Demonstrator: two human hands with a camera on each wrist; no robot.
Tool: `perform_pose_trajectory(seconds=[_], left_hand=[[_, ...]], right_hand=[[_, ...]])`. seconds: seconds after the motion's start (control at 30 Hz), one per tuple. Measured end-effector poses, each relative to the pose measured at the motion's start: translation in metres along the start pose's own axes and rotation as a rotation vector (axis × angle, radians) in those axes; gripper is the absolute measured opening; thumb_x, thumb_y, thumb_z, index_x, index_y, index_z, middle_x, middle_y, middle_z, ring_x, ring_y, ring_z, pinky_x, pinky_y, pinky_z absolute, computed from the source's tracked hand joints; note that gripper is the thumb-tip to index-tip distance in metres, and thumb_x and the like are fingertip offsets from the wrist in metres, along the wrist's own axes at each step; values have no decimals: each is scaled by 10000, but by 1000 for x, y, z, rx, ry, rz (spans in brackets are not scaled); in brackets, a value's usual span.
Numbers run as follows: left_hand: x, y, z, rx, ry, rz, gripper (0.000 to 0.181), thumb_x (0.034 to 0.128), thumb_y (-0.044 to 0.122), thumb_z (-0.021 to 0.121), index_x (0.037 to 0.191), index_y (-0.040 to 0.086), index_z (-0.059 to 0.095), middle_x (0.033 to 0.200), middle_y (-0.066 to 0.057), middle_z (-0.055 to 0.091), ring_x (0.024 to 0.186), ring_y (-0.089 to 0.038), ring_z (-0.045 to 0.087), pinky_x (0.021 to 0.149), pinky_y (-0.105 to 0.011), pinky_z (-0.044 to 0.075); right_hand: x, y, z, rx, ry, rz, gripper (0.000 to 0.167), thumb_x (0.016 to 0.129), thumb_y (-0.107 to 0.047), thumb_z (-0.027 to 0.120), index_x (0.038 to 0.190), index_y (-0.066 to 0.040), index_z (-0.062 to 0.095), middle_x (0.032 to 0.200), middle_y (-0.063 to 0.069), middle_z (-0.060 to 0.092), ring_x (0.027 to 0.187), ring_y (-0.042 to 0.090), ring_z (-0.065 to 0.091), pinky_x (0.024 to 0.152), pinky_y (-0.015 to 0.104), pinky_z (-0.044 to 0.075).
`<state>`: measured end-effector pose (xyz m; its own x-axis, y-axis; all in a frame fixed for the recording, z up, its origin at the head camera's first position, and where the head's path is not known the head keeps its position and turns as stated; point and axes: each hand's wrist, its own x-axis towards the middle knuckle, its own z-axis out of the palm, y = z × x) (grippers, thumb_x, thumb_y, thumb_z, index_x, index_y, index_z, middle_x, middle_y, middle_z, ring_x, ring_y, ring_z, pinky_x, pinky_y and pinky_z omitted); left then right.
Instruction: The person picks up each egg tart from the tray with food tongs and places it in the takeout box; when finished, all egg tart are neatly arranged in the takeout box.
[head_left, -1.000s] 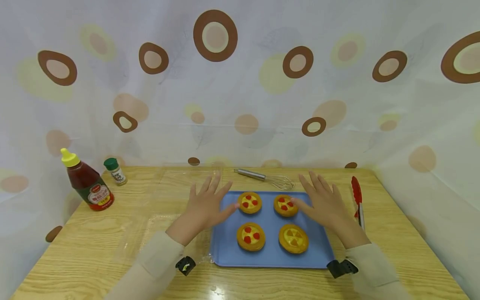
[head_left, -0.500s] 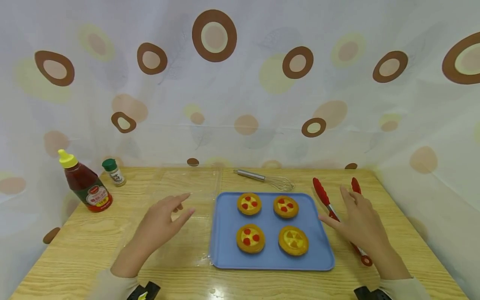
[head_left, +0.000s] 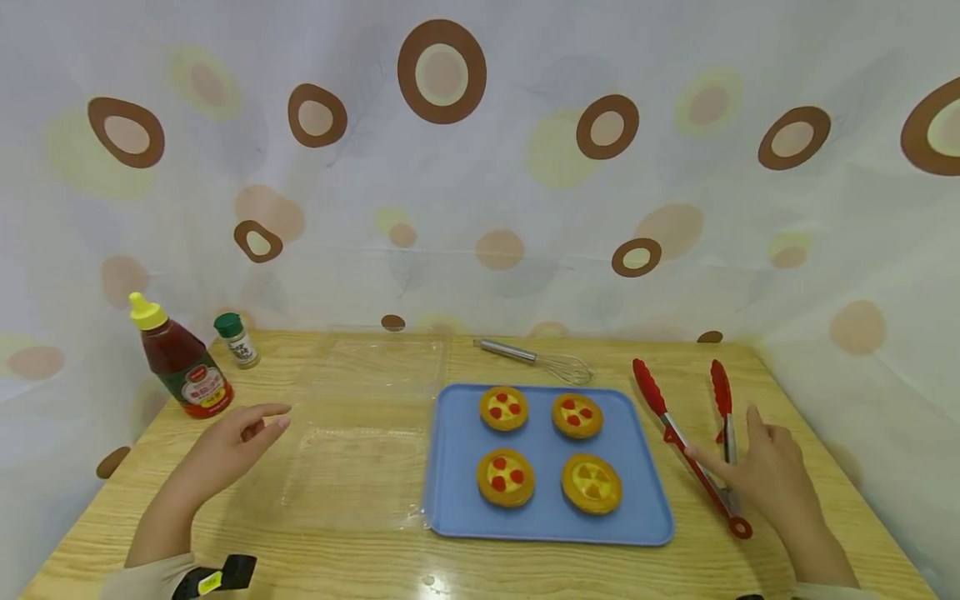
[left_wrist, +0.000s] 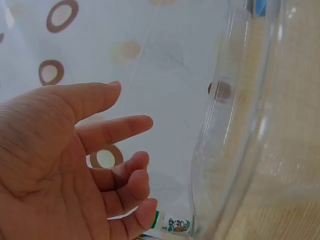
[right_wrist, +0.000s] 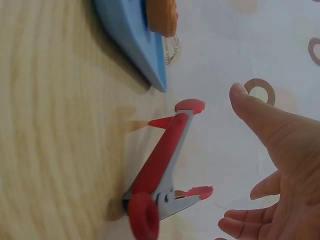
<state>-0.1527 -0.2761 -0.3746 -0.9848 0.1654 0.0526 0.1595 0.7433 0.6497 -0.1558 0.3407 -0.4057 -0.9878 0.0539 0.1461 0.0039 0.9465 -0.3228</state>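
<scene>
My left hand hovers left of the clear plastic container, holding nothing; in the left wrist view the hand has loosely bent fingers beside the container's wall. At the right, my right hand is over the handle end of the red tongs, partly covering one arm of them. The right wrist view shows a gap between that hand and the tongs, which stand spread apart. Between the container and the tongs lies a blue tray with several tarts.
A sauce bottle with a yellow cap and a green-capped shaker stand at the back left. A whisk lies behind the tray. A patterned curtain hangs behind and beside the table.
Both hands have moved outward from above the tray, the left toward the table's left side, the right past the tongs. The tongs and tray show uncovered. Nothing was picked up.
</scene>
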Motion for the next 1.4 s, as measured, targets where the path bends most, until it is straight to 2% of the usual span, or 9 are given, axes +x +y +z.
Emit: perform_pose_trajectory(seconds=[0.23,0.37,0.5,0.63,0.7,0.87,1.03,1.17,1.4], left_hand=[[-5,-33,-7,0,-175,-75,525,984,287,502,1353,-78,429,1021,-170,480,883,-253,478,663,-340,441],[-7,-47,-9,-147,-286,-145,567,997,296,470,1441,-20,315,1097,-213,508,936,-283,510,716,-377,460],[-9,-59,-11,-333,-367,-81,498,1021,232,414,1460,26,300,996,-184,545,813,-237,526,664,-334,447],[-7,-69,-11,-474,-419,5,386,1022,163,405,1387,276,455,792,-70,493,690,-207,482,604,-305,407],[-7,-74,-10,-514,-423,12,385,1018,156,414,1357,325,484,788,-38,488,699,-182,493,616,-288,415],[-6,-81,-6,-552,-397,10,409,1007,167,446,1414,129,431,828,-4,510,753,-155,525,666,-264,449],[-6,-84,-1,-596,-378,52,393,1010,127,430,1398,172,461,795,17,519,731,-151,522,655,-270,446],[-4,-87,4,-627,-367,99,398,1015,70,386,1413,69,408,762,13,502,682,-188,478,596,-337,384],[-3,-92,9,-672,-337,20,393,1013,85,396,1397,153,447,778,29,529,719,-154,511,655,-288,417]], right_hand=[[0,10,10,9,-110,30,1132,824,-586,617,1360,263,95,1144,536,299,1005,685,334,790,697,359],[0,14,14,41,-118,21,1122,825,-556,635,1343,284,101,1126,541,308,1006,678,349,787,691,367],[3,16,18,75,-106,21,1002,820,-534,654,1284,254,246,1025,476,384,922,596,441,685,604,434],[6,18,23,107,-117,31,901,827,-528,650,1201,214,302,1013,439,387,903,547,458,625,535,448],[8,19,25,121,-119,35,832,826,-520,657,1136,184,339,954,380,412,837,477,471,593,477,443],[11,19,30,144,-108,31,734,807,-499,693,1029,122,370,867,290,437,769,386,476,577,420,429],[13,18,30,150,-134,30,920,793,-500,708,1219,208,303,990,379,467,880,484,521,662,532,475],[14,19,31,148,-134,26,951,794,-497,707,1243,223,277,973,360,484,854,458,543,663,522,488],[17,18,32,161,-123,25,795,811,-449,704,1154,185,367,908,335,490,759,395,538,566,427,468]])
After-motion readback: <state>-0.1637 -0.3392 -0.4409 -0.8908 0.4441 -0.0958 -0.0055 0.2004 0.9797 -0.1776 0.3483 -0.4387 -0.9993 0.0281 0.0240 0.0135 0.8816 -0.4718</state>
